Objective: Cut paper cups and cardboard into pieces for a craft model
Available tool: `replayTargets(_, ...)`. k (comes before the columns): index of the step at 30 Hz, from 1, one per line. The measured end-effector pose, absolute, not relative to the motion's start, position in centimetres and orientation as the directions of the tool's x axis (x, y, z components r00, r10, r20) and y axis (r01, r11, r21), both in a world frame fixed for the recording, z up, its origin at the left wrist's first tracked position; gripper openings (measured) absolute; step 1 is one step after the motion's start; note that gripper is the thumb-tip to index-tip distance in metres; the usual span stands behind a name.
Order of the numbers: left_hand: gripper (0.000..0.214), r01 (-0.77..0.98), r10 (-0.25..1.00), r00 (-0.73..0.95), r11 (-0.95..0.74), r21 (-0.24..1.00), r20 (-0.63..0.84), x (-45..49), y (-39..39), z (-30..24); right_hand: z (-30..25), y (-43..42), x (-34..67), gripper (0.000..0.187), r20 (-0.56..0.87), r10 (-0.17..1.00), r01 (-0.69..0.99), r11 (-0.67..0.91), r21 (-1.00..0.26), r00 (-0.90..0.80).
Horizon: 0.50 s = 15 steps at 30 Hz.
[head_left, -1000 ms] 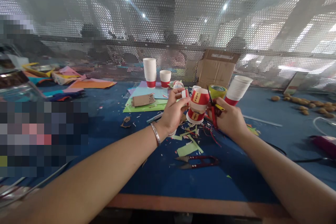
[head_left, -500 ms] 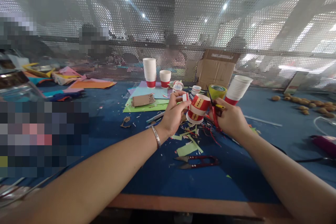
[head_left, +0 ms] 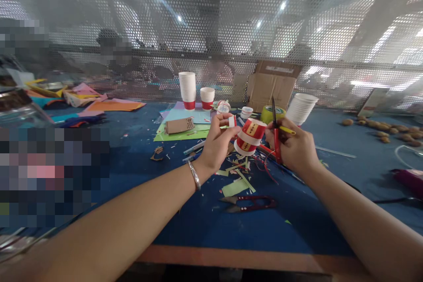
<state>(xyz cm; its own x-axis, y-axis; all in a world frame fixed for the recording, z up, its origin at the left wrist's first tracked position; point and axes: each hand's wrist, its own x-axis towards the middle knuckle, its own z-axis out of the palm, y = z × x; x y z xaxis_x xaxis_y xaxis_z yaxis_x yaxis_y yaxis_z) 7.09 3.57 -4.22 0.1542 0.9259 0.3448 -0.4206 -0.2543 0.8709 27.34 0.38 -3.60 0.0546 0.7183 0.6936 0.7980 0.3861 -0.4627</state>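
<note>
My left hand [head_left: 216, 143] pinches a small red-and-white paper piece [head_left: 232, 120] between thumb and fingers, close to a red-and-white decorated paper cup [head_left: 250, 136]. That cup is tilted, held up between both hands above the blue table [head_left: 139, 172]. My right hand [head_left: 295, 150] is closed around red-handled scissors [head_left: 275, 134] whose blades point up, and it touches the cup's right side. A silver bangle [head_left: 194, 175] sits on my left wrist.
Red thread snips [head_left: 249, 203] lie on the table near me among green paper scraps [head_left: 235, 186]. Stacks of white cups [head_left: 187, 90] [head_left: 300, 109], a tape roll [head_left: 268, 114], coloured paper sheets [head_left: 185, 125] and a cardboard box [head_left: 271, 86] stand behind. A perforated metal screen closes the back.
The cup has sunk a little and tilted further to the right. My right hand has turned the scissors so the blades now stand upright. My left hand kept its pinch.
</note>
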Motion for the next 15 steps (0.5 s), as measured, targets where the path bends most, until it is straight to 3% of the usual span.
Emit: replayTargets(15, 0.037, -0.376, 0.963, 0.038, -0.233, 0.897, 0.267, 6.3, 3.7, -2.9, -3.1, 0.7, 27.1, 0.032, 0.654, 0.756, 0.794, 0.388, -0.468, 0.016)
